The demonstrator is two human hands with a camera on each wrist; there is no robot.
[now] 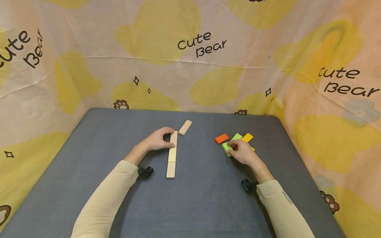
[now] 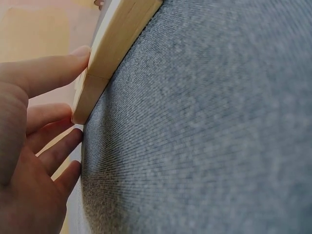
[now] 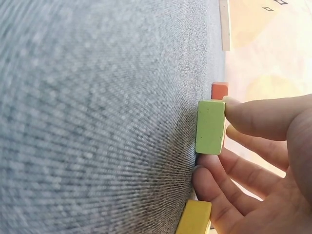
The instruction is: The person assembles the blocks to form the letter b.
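On the grey felt tabletop (image 1: 208, 198), left hand (image 1: 157, 140) grips the row of plain wooden blocks (image 1: 172, 154), right hand (image 1: 242, 152) at three o'clock pinches a lime-green rectangular wooden block (image 3: 210, 126), orange block (image 1: 221, 138) beside it.

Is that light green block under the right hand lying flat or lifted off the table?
Lifted at one edge: the light green wooden block is pinched by the right hand, tilted.

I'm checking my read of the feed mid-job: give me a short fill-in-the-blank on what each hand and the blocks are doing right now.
1. The left hand holds the far end of a row of plain ____ blocks.
2. The right hand pinches a light ____ block.
3. The block farthest left in the coloured cluster is ____.
4. One loose plain block lies just beyond the row, set at a ____ to it.

Missing words: wooden; green; orange; slant
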